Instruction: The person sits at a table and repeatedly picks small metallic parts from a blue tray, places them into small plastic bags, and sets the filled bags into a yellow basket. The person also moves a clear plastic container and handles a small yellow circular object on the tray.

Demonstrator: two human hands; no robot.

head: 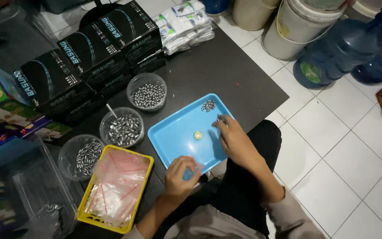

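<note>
Left hand (180,175) on blue tray (173,132)

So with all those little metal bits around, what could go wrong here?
The flat blue plastic tray overhangs the black table's edge, so a nudge from the left hand might tip it. The small grey metal weights near the right hand could scatter onto the white tiled floor.

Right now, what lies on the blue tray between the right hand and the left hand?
In the head view, only a small round yellowish piece lies on the blue tray between the right hand and left hand.
</note>
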